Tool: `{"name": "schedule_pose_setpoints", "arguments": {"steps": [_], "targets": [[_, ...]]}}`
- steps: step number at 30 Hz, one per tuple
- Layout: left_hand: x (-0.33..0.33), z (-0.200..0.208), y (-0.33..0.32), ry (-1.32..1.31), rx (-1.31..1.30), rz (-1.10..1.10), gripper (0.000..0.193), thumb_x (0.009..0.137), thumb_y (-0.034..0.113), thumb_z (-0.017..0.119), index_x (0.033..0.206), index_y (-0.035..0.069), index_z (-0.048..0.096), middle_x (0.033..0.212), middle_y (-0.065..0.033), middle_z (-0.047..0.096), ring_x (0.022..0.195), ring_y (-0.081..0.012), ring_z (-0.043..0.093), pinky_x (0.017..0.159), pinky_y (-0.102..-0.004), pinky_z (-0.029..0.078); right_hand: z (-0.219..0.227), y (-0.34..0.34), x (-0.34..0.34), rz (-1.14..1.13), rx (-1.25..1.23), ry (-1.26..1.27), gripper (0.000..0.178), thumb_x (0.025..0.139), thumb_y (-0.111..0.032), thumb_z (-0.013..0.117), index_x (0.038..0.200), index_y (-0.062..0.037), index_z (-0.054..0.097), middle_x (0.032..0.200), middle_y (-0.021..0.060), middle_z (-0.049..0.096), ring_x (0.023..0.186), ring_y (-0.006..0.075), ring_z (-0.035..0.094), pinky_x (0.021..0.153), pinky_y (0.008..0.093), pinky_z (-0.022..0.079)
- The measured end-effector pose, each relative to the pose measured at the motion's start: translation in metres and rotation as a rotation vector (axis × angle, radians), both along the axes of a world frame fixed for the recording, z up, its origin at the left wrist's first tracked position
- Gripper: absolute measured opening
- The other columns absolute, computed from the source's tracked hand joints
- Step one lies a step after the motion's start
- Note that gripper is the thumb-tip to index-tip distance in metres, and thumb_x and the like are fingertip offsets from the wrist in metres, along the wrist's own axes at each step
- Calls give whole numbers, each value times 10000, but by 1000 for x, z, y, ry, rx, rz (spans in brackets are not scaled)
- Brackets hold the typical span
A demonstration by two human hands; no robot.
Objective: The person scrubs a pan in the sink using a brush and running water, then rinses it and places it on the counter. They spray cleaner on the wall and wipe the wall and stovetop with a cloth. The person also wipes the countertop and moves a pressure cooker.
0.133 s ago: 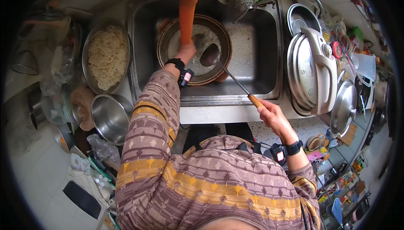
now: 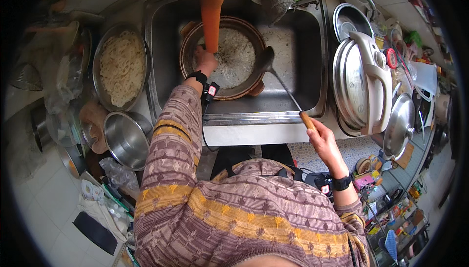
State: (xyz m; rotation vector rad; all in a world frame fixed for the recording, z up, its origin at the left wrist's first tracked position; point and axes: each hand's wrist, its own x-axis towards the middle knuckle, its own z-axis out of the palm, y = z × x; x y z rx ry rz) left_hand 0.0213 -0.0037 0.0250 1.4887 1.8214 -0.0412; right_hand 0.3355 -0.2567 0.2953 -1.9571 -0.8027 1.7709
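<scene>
Pot partly hidden behind orange tube and ladle head

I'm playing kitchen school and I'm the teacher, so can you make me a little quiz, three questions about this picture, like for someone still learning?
1. What tool does the person's right hand hold?
2. True or false: the pale noodle-like food is to the left of the sink.
3. Which of these is inside the sink?
a) the lid with the pale handle
b) the round pot
c) the noodle-like food

Key:
1. A ladle, held by its handle.
2. True.
3. b
</scene>
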Motion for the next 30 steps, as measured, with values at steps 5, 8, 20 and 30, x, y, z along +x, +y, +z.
{"name": "schedule_pose_setpoints", "arguments": {"steps": [5,8,20,30], "targets": [[57,16,-22,154,73,-804,695,811,32,520,1400,-26,156,1450,-248,156,1353,-371,163,1081,-425,249,11,-7,8,-89,42,5,426,895,-169,545,1277,-2,462,787,-45,482,638,40,387,568,190,344],[42,26,-45,185,-113,-1094,652,820,18,458,1401,-19,164,1467,-240,100,1372,-359,107,1091,-429,225,20,-7,7,-77,75,10,421,896,-166,541,1274,2,464,787,-48,473,644,37,381,568,183,329],[54,10,-24,284,-151,-1144,707,771,18,442,1418,13,158,1485,-222,45,1377,-349,69,1118,-398,163,29,-16,15,-135,128,58,468,893,-178,553,1310,-11,421,722,-83,422,566,-2,322,486,154,254],[48,6,13,154,-173,-998,740,770,104,505,1422,38,162,1489,-210,31,1376,-365,51,1116,-409,155,40,-8,20,-110,151,34,442,889,-149,560,1279,27,446,972,-4,538,798,46,450,711,178,384]]}}
